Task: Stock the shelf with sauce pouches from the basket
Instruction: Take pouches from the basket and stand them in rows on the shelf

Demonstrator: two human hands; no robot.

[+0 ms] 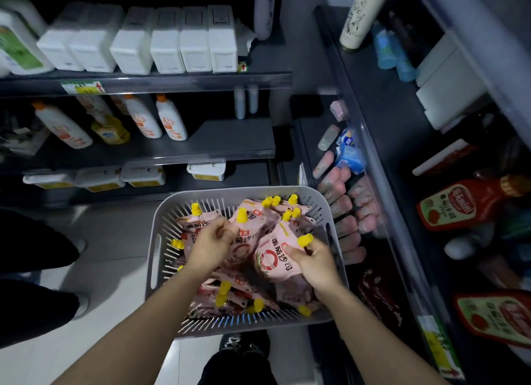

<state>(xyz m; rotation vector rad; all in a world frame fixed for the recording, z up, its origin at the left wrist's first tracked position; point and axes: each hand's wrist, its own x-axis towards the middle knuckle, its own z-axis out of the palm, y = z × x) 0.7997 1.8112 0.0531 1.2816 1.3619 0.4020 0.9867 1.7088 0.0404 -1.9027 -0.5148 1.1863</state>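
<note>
A grey slotted basket [161, 212] stands on the floor, filled with several pink sauce pouches with yellow caps. My left hand [211, 244] reaches into the pile with curled fingers and grips a pouch [241, 242] near the basket's middle. My right hand [314, 262] pinches another pouch [273, 259] just below its yellow cap, at the basket's right side. The shelf [382, 120] at the right runs from near to far and holds red ketchup bottles [459, 206] and similar red pouches [497, 318].
Dark shelves [172, 83] ahead carry white boxes, white bottles with orange caps and flat tubs. A lower shelf beside the basket holds pink sausage packs [347, 209]. Another person's dark trouser legs [31, 258] stand at left. My shoe [247, 341] is just below the basket.
</note>
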